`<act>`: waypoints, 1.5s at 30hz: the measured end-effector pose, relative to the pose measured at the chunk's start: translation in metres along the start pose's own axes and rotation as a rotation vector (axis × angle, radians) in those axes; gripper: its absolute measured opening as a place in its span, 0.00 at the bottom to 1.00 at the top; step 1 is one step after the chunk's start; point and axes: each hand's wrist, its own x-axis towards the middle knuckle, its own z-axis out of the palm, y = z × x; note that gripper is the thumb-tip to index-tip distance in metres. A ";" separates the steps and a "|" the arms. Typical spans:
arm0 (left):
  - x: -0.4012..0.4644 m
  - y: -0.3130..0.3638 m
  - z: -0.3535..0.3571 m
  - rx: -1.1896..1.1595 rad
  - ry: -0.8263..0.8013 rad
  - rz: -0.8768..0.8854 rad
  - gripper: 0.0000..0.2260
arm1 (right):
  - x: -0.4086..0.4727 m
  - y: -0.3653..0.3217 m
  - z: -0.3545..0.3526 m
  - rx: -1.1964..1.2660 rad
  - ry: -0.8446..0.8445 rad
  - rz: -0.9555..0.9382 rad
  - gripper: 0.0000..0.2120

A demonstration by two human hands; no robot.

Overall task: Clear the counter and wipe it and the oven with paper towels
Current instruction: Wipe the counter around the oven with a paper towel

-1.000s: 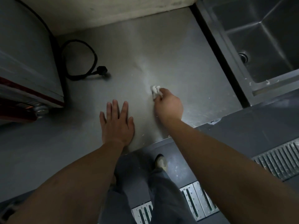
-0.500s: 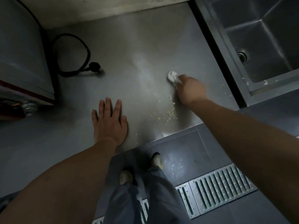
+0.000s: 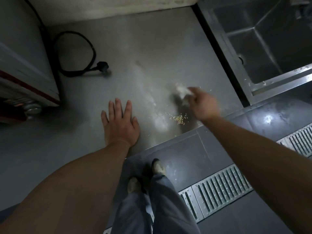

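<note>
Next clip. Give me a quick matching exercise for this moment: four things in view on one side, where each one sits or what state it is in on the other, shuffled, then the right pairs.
Things
1. left hand
2. paper towel
3. crumbs
4. power cord

Places or states
A. coiled on the counter beside the oven, plug end lying loose
B. bunched in the right hand, blurred
C. flat on the counter, palm down, fingers spread
D. small pale pile near the counter's front edge, just left of the right wrist

Pairs: 1-C, 2-B, 3-D, 4-A
</note>
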 end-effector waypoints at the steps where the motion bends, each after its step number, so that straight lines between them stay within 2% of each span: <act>1: 0.000 0.000 0.000 0.000 0.001 0.001 0.28 | 0.007 0.003 -0.009 0.012 0.067 0.071 0.15; 4: 0.001 0.000 -0.001 0.004 -0.014 -0.001 0.29 | 0.026 0.023 -0.039 -0.056 0.165 0.188 0.14; 8: 0.001 0.001 -0.002 0.010 -0.030 -0.001 0.29 | 0.050 0.060 -0.063 -0.241 0.117 0.311 0.14; 12: 0.003 0.001 -0.001 0.006 -0.022 0.001 0.30 | 0.065 0.080 -0.056 -0.333 0.052 0.401 0.13; 14: 0.003 0.001 0.000 0.015 -0.012 0.004 0.29 | 0.068 0.076 -0.041 -0.322 0.031 0.364 0.13; 18: 0.004 0.002 0.000 0.039 -0.007 0.003 0.29 | 0.055 0.053 -0.005 -0.231 0.141 0.349 0.16; 20: 0.003 0.002 -0.001 0.030 0.005 -0.005 0.29 | 0.038 0.035 0.013 -0.187 0.139 0.301 0.17; 25: 0.003 0.005 -0.003 0.051 -0.003 -0.032 0.28 | -0.005 0.009 0.036 -0.065 0.054 -0.147 0.18; 27: 0.004 0.005 -0.003 0.049 0.007 -0.035 0.27 | -0.007 0.012 0.028 -0.024 0.002 -0.243 0.18; 31: 0.003 0.005 0.000 0.075 0.029 -0.044 0.27 | 0.030 0.031 0.002 0.030 0.097 -0.174 0.17; 34: 0.003 0.004 0.001 0.085 0.043 -0.037 0.26 | 0.073 0.049 -0.019 -0.031 0.164 -0.073 0.16; 39: 0.004 0.005 0.001 0.091 0.057 -0.046 0.26 | 0.116 0.047 -0.018 -0.158 0.046 -0.050 0.14; 45: 0.004 0.004 0.001 0.103 0.058 -0.042 0.26 | 0.054 0.013 0.024 -0.136 0.006 -0.204 0.18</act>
